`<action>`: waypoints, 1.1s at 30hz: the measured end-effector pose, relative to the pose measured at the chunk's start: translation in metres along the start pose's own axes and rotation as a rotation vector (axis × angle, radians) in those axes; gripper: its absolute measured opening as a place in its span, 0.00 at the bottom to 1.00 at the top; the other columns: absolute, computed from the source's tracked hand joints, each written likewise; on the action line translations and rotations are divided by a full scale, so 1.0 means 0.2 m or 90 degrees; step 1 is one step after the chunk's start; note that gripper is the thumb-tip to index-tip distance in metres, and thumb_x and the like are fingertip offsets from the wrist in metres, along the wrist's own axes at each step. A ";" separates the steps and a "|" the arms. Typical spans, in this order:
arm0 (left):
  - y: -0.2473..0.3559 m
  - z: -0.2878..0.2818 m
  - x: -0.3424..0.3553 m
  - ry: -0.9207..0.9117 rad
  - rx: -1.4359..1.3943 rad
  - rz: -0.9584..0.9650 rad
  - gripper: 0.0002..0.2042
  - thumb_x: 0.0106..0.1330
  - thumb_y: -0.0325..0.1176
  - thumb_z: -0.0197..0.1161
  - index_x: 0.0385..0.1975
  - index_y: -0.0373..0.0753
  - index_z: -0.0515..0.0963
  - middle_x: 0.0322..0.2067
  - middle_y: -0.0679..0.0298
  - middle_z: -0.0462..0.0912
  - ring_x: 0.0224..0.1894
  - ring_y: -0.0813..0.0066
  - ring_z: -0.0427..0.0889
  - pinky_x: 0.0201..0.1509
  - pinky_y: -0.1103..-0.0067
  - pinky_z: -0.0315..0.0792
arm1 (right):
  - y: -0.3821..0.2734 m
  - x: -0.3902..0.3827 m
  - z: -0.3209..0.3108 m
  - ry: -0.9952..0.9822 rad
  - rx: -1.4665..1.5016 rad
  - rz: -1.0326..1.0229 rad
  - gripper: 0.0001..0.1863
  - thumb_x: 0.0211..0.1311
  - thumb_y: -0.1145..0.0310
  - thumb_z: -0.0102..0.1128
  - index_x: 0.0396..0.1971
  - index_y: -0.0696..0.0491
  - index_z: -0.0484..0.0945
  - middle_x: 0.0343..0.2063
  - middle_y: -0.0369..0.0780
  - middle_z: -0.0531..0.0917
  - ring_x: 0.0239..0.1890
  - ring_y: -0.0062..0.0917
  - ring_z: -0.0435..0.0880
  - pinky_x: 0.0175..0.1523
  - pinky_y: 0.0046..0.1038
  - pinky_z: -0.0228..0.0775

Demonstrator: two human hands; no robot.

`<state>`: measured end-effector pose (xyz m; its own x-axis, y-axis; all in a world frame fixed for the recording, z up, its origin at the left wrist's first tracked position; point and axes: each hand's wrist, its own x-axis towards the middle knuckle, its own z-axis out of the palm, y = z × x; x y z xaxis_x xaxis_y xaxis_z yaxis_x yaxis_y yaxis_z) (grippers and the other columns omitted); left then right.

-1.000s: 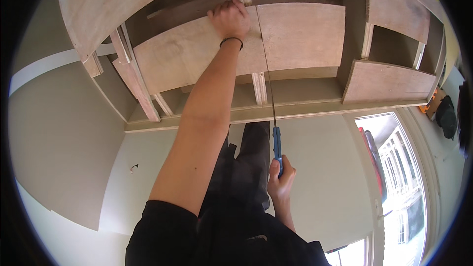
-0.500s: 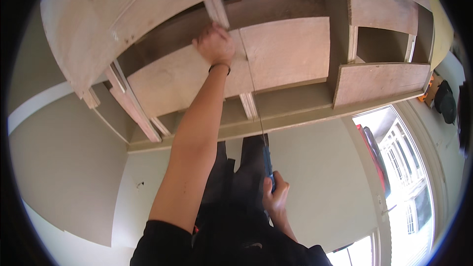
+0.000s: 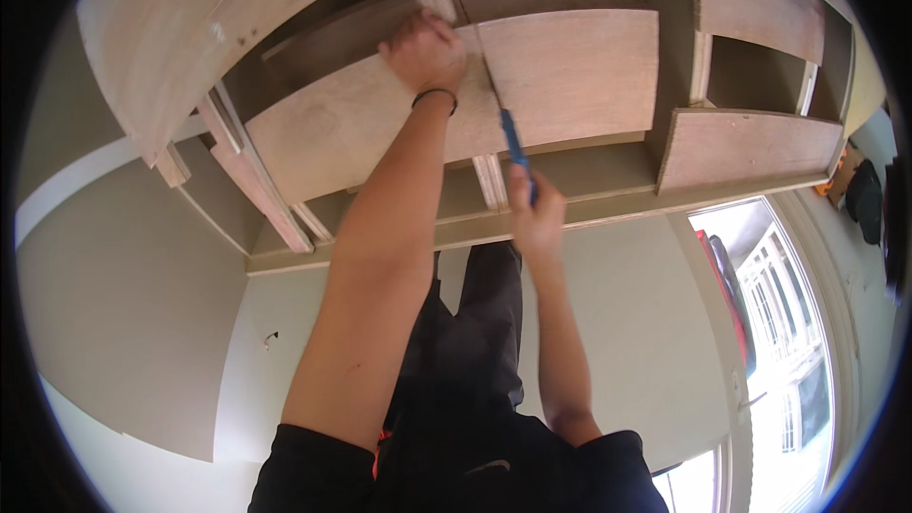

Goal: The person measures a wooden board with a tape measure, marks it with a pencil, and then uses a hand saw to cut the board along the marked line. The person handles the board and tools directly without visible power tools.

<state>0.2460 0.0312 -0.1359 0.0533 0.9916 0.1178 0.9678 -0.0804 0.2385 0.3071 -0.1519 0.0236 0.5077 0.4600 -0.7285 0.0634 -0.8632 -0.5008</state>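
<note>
My right hand (image 3: 540, 214) is closed round the blue handle of a hand saw (image 3: 513, 138). The saw's thin blade, seen nearly edge-on, runs away from me across a plywood board (image 3: 579, 66) and past its far edge. The board lies over the open wooden frame. My left hand (image 3: 425, 50), a dark band at its wrist, bears on the board's far edge just left of the blade. Its fingers are curled and slightly blurred, their tips hidden.
Under the board, the frame has wooden cross pieces (image 3: 490, 180) and open compartments. A large curved panel (image 3: 142, 66) rises at the far left. More plywood (image 3: 746, 152) lies over the frame at right. Beyond it is a bright glazed door (image 3: 784, 323).
My right hand has pushed the saw away from me, bringing its handle from beyond the frame's near edge to over the board. The left hand stays at the board's far edge.
</note>
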 end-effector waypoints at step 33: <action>0.03 0.00 -0.07 -0.014 0.008 0.003 0.13 0.52 0.38 0.56 0.31 0.36 0.70 0.29 0.56 0.74 0.28 0.58 0.76 0.41 0.66 0.62 | -0.07 -0.25 -0.15 -0.022 -0.041 0.036 0.22 0.70 0.55 0.55 0.31 0.64 0.78 0.18 0.53 0.77 0.19 0.49 0.76 0.29 0.40 0.69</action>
<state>0.2515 0.0169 -0.1369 0.0624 0.9932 0.0979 0.9706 -0.0833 0.2257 0.3056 -0.1700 0.0806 0.4823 0.4154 -0.7713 0.0913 -0.8995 -0.4273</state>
